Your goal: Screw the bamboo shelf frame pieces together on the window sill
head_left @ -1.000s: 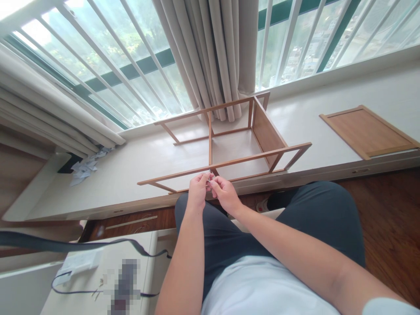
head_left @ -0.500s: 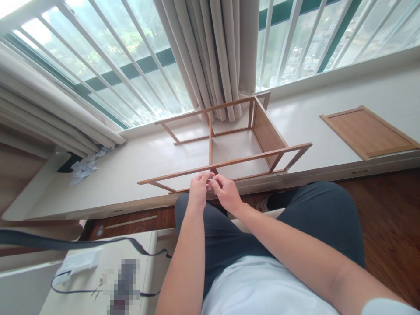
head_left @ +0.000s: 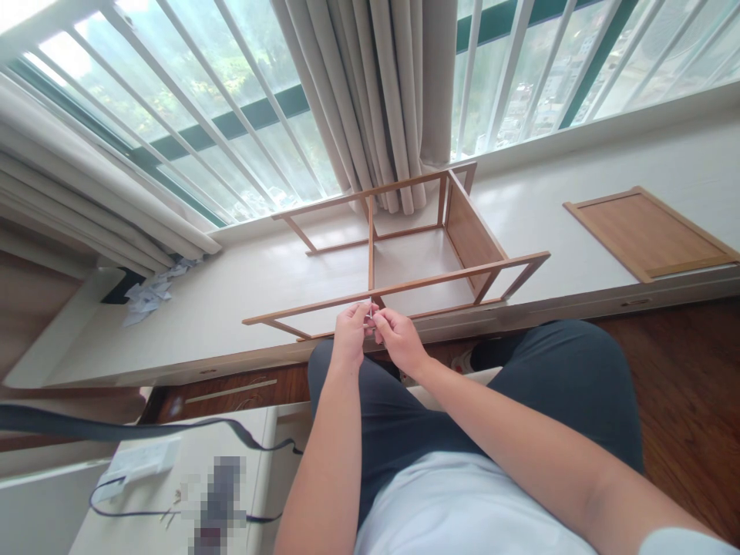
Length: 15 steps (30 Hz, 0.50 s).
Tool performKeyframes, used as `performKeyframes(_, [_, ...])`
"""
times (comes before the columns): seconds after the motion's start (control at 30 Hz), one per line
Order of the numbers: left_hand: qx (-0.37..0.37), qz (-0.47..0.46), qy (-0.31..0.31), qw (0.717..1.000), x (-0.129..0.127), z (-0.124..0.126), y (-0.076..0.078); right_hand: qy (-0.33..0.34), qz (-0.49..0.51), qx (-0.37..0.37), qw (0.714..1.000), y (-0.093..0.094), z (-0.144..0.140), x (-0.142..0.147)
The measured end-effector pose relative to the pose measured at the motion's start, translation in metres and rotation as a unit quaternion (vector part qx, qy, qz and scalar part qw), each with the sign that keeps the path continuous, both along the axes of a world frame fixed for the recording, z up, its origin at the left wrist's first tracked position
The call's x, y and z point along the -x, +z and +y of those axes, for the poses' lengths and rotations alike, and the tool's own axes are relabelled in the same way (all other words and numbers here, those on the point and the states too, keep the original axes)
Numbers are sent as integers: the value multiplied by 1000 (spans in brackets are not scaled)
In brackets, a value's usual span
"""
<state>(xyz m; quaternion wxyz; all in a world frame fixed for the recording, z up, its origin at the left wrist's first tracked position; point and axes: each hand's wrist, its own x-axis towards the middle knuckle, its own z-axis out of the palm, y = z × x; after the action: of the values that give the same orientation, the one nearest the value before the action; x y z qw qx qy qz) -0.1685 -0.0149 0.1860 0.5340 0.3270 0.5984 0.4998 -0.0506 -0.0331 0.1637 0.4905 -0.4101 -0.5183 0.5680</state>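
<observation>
Both hands, left hand [head_left: 350, 337] and right hand [head_left: 398, 339], fingers pinched together on small metal part [head_left: 368, 317], beside wooden frame [head_left: 405, 287]; no legible writing.

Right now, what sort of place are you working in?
Likely a room in a flat or hotel, high up: a long window ledge under barred windows with curtains, wood floor, and a half-built wooden frame on the ledge.

At frame centre, the left hand [head_left: 349, 339] and right hand [head_left: 398, 339] pinch a tiny metal piece [head_left: 368, 317] together just below the wooden frame [head_left: 405, 254] on the pale ledge [head_left: 231, 301], with a wooden panel [head_left: 647, 231] at right.
</observation>
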Motion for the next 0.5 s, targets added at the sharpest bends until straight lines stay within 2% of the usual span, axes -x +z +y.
performKeyframes(0.13, [-2,-7,-12,1000,-2,-2,2,42,111,70,990,-7,1,5])
performKeyframes(0.23, [1,2,1,1000,-4,-2,6,83,193,129,969,-9,1,7])
performKeyframes(0.37, [-4,26,29,999,-6,-2,10,148,295,212,920,-8,4,7])
performKeyframes(0.5, [3,42,21,999,-7,-3,12,206,359,280,866,-7,7,4])
